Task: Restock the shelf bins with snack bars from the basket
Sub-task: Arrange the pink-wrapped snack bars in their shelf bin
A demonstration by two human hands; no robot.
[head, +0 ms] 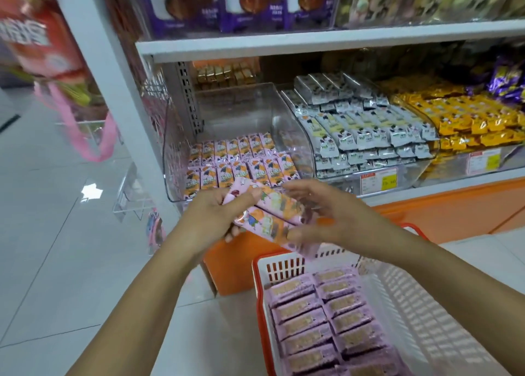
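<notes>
My left hand (pixel 211 216) grips one end of a small stack of pink snack bars (pixel 272 216), thumb pressed on the top wrapper and fingers curled underneath. My right hand (pixel 326 213) closes on the other end, fingers arched over the top and thumb below, though motion blur softens that side and I can't say how firmly it holds. I can make out at least two bars in the stack, tilted so the right end sits lower. They hang in the air just above the far corner of the basket (pixel 257 290) and right in front of the lip of the clear bin (pixel 176 148) at the left end of the shelf. That bin holds two neat rows of the same pink bars (pixel 241 159) lying flat on its floor, with bare plastic behind them. The basket is white with a red rim, stands on the floor below my forearms, and carries two columns of pink bars (pixel 321 319) lying face down. In the next bin to the right are stacked grey-white packets (pixel 363 131), then yellow packets (pixel 477 120) beyond those, with a price tag (pixel 379 181) on the shelf edge. Purple boxes (pixel 250 3) stand on the shelf above.
</notes>
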